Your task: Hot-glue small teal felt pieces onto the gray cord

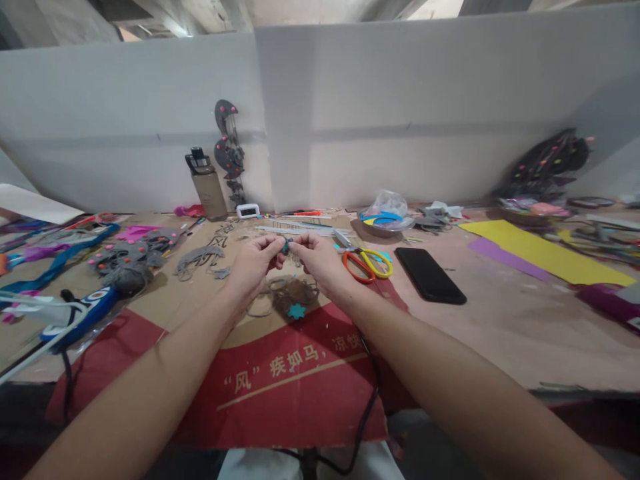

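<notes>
My left hand [256, 261] and my right hand [320, 259] meet over the cardboard sheet [200, 393]. Both are closed in a pinch on a small dark teal piece [287, 246], whose kind is too small to tell. Thin grey-brown cord [280, 293] lies in loose loops below my hands. At the near side of the cord is a turquoise piece [297, 311] with a scalloped, flower-like edge. Scissors [369, 265] with one red-orange and one yellow handle lie just right of my right hand. Grey cut-out scraps [203, 257] are left of my left hand.
A black phone [431, 275] lies at the right, near yellow sheets [545, 250]. A bottle [209, 190] stands against the white partition [360, 93], by a small white clock-like device [248, 211]. A blue power strip [85, 317] with cables sits left; a bowl [384, 230] is behind.
</notes>
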`<state>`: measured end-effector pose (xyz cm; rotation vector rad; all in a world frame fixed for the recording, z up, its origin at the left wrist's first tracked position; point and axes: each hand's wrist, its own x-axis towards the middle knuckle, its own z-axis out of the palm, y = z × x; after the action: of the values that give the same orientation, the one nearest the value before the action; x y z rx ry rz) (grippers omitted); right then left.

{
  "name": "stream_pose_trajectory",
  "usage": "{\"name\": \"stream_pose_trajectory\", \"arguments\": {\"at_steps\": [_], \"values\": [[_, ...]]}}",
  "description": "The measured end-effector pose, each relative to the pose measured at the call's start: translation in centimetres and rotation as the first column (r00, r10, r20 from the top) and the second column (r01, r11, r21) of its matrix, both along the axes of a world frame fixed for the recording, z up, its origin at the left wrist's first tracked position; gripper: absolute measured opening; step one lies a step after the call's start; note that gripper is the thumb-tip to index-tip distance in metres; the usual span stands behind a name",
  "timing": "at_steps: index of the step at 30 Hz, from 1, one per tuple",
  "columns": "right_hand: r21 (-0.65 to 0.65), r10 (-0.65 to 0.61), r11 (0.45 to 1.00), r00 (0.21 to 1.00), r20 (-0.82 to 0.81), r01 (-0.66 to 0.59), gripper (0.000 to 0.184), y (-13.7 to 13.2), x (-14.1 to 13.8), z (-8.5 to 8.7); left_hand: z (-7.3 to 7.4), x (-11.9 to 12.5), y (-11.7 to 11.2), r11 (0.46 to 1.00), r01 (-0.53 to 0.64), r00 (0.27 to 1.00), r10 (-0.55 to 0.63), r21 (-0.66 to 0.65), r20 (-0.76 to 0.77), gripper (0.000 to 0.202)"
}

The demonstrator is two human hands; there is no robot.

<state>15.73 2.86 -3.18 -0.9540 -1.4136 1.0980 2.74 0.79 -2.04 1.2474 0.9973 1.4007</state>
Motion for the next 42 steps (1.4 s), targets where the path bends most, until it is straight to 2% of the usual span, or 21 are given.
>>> {"name": "stream_pose_trajectory", "arguments": {"at_steps": [7, 10, 17, 23, 28, 36, 42], "values": [[0.022, -0.017, 1.0, 0.998, 0.057, 0.016, 0.013, -0.1, 0.3, 0.1, 0.6, 0.1, -0.2, 0.984, 0.115, 0.982, -0.092, -0.134, 0.165, 0.015], [0.035, -0.024, 0.999, 0.997, 0.069, 0.021, 0.013, 0.0, 0.5, 0.0, 0.9, -0.1, -0.2, 0.976, 0.136, 0.978, -0.104, -0.172, 0.182, 0.016], [0.107, -0.017, 0.994, 0.995, 0.103, 0.006, 0.013, 0.2, 0.5, -0.3, 0.7, -0.3, -0.3, 0.978, 0.108, 0.993, -0.099, -0.177, 0.059, 0.016], [0.209, -0.102, 0.975, 0.985, 0.139, 0.071, 0.023, -0.6, 0.4, 0.0, 0.1, -0.3, 0.3, 0.987, -0.009, 0.998, 0.018, -0.16, 0.052, 0.015], [0.307, -0.084, 0.952, 0.974, 0.213, 0.015, 0.011, -1.0, 0.3, 0.1, 0.0, -0.3, 0.3, 0.989, -0.052, 0.998, 0.058, -0.142, 0.037, 0.018], [0.224, -0.117, 0.972, 0.972, 0.201, 0.071, 0.016, -1.2, 0.4, 0.4, 0.2, -0.1, -0.1, 0.99, -0.119, 0.99, 0.112, -0.077, -0.089, 0.02], [0.012, -0.081, 0.997, 0.997, 0.011, 0.08, 0.018, -0.9, 0.3, 0.5, 0.1, 0.3, -0.1, 0.991, -0.122, 0.99, 0.117, -0.053, -0.078, 0.017]]}}
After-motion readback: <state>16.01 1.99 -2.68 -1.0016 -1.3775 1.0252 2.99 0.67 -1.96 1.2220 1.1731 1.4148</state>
